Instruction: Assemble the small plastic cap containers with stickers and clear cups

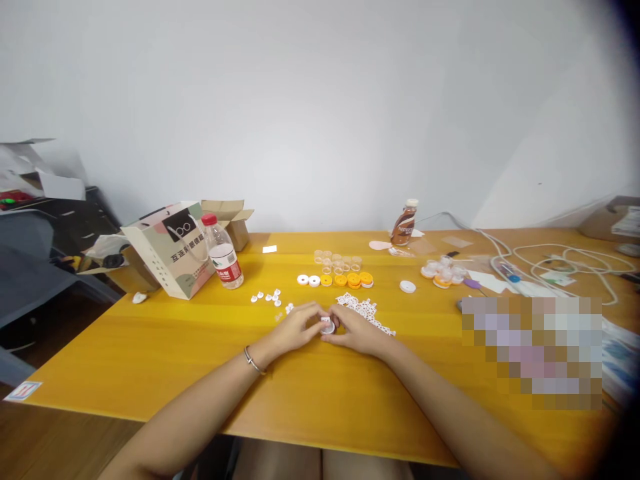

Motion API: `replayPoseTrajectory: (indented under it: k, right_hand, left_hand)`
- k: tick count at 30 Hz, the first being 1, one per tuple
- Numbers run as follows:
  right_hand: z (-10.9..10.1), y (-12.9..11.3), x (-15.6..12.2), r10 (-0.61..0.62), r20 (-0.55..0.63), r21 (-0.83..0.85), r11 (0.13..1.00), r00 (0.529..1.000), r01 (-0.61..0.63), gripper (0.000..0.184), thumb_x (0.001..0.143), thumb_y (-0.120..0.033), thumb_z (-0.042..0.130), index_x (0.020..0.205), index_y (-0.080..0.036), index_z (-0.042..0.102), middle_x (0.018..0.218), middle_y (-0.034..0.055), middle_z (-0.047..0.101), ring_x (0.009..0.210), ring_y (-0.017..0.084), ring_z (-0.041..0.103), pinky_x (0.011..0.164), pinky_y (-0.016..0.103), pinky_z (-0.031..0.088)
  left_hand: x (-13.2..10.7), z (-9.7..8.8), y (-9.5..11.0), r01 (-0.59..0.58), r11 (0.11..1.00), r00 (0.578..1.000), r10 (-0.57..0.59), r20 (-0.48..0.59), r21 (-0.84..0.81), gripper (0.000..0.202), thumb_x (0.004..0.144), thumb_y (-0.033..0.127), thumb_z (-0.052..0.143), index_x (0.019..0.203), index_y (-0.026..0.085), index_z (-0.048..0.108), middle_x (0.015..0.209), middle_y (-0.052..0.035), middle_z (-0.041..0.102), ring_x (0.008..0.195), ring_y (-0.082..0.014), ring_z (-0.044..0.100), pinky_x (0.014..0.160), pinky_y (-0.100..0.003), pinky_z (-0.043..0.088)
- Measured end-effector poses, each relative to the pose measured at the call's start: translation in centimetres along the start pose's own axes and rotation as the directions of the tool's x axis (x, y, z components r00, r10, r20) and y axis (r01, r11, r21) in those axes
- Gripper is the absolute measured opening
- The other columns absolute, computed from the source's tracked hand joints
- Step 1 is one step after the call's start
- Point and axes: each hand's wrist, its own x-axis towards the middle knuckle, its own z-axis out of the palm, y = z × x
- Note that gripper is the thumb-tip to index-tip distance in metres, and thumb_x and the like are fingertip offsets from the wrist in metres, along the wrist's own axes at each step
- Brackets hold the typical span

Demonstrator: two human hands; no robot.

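Note:
My left hand [299, 325] and my right hand [356, 329] meet at the middle of the yellow table [150, 347]. Together they pinch a small white round cap-like piece [327, 325] between their fingertips. A bracelet sits on my left wrist. Just behind my right hand lies a heap of small white parts [364, 310]. Left of my hands are a few loose white bits [267, 297]. Farther back stands a row of white and orange round caps [340, 280], with small clear cups [336, 260] behind them.
A paper bag [170, 250], a water bottle [223, 252] and a small cardboard box [233, 217] stand at back left. A brown drink bottle [404, 223] is at the back. White cables [545, 260] and more caps [443, 272] lie to the right.

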Motion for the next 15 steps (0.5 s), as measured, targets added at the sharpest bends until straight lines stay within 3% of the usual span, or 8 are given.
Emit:
replayPoseTrajectory:
  k: [8, 15]
  right_hand:
    - [0.2, 0.0, 0.2, 0.023, -0.013, -0.004, 1.0, 1.0, -0.023, 0.018, 0.069, -0.032, 0.058, 0.079, -0.019, 0.049, 0.075, 0.0012, 0.053, 0.067, 0.015, 0.047, 0.059, 0.025, 0.037]
    - [0.3, 0.0, 0.2, 0.036, -0.012, -0.022, 0.999, 0.999, -0.037, 0.017, 0.071, -0.031, 0.056, 0.078, -0.018, 0.048, 0.075, 0.0015, 0.053, 0.067, 0.015, 0.048, 0.059, 0.025, 0.036]
  left_hand:
    - [0.1, 0.4, -0.3, -0.002, 0.999, 1.0, 0.002, 0.002, 0.035, 0.016, 0.079, 0.026, 0.05, 0.089, 0.019, 0.059, 0.087, -0.005, 0.061, 0.084, -0.0167, 0.052, 0.079, -0.028, 0.039]
    - [0.6, 0.7, -1.3, 0.077, 0.996, 0.997, -0.077, 0.0, -0.034, 0.014, 0.076, 0.026, 0.053, 0.085, 0.017, 0.059, 0.084, -0.0045, 0.062, 0.081, -0.0159, 0.054, 0.075, -0.026, 0.04]
